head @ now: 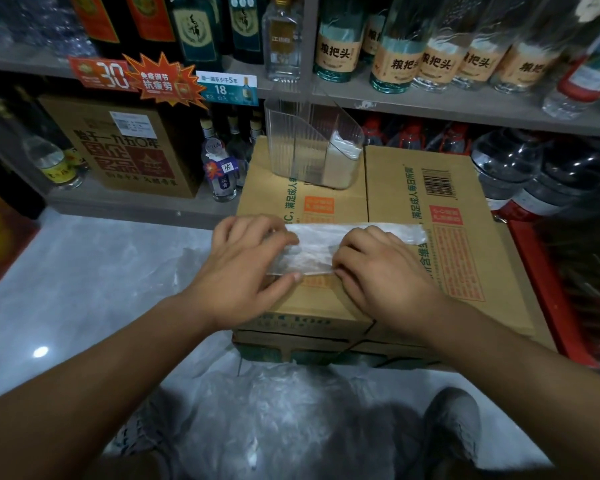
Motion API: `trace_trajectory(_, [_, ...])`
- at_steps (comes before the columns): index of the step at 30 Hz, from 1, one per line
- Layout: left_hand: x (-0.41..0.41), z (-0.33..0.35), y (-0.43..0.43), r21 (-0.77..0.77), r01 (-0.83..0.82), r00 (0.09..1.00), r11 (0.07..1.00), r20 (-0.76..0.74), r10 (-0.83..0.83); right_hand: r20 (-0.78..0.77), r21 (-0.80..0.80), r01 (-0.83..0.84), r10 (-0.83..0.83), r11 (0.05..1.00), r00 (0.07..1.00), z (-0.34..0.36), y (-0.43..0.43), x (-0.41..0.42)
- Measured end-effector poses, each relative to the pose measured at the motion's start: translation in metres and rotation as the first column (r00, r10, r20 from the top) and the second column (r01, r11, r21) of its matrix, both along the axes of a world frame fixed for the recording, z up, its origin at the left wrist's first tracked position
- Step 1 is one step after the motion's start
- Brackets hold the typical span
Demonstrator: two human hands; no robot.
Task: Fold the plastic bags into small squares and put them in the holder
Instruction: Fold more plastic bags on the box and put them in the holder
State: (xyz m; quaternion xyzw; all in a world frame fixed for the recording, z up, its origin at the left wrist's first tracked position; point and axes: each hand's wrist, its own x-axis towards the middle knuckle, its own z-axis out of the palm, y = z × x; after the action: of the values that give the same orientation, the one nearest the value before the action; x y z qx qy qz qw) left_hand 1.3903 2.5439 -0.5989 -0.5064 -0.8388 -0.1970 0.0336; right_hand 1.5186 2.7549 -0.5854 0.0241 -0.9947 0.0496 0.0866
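Observation:
A clear plastic bag (321,244), folded into a long flat strip, lies across the top of a cardboard box (465,258). My left hand (246,268) presses on the strip's left end with fingers curled over it. My right hand (385,271) pinches the strip's near edge at its middle. The strip's right end sticks out past my right hand. At the box's far edge stands a clear ribbed plastic holder (302,147), with folded bags (343,154) in its right compartment.
Loose crumpled plastic bags (274,403) lie on the grey floor by my knees and shoes. Shelves of bottles (406,57) rise behind the box. A brown carton (125,147) sits at the left, large water bottles (520,168) at the right.

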Motion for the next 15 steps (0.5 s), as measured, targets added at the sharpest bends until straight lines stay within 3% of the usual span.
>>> trace_trajectory(4, [0.0,0.0,-0.003,0.01,-0.016,1.0,1.0,-0.022,0.017,0.052,-0.093,0.032,-0.027,0.995,0.998,0.01,-0.001,-0.005])
trace_trajectory(9, [-0.005,0.006,-0.001,0.037,-0.203,0.976,0.978,0.086,0.199,0.138,-0.189,0.085,-0.059,0.978,0.989,0.028,0.007,-0.005])
trace_trajectory(15, [-0.011,0.01,0.002,0.086,-0.388,0.91,0.917,0.193,0.367,0.137,-0.328,0.281,-0.249,0.902,0.959,0.027,0.022,-0.018])
